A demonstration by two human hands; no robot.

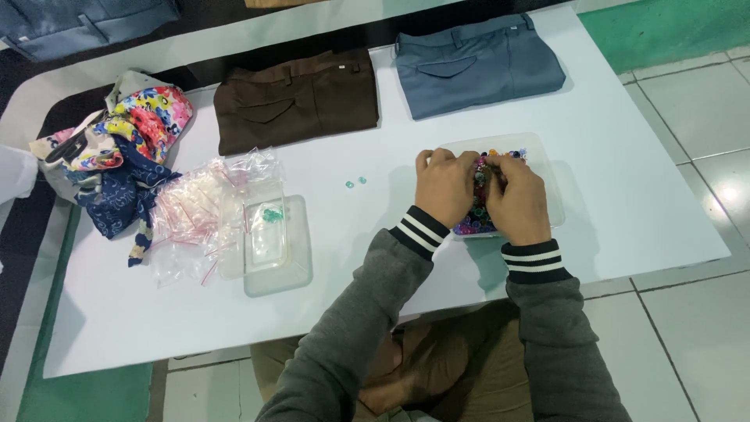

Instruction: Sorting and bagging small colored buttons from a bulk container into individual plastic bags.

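Both my hands rest in a clear plastic tray [547, 168] full of small colourful buttons [475, 223]. My left hand [444, 186] lies over the tray's left half, fingers curled down into the buttons. My right hand [517, 197] sits beside it, fingers bent, touching the left hand's fingertips. Whatever the fingertips pinch is hidden. Two small teal buttons [355, 183] lie loose on the white table [609, 227] to the left of the tray.
A second clear tray [285, 266] holds a small bag with teal buttons [272, 214]. A heap of small zip bags [191, 211] lies beside it. Folded brown trousers [297, 100] and grey-blue trousers [476, 64] lie at the back. Patterned cloths [129, 148] are piled at the left.
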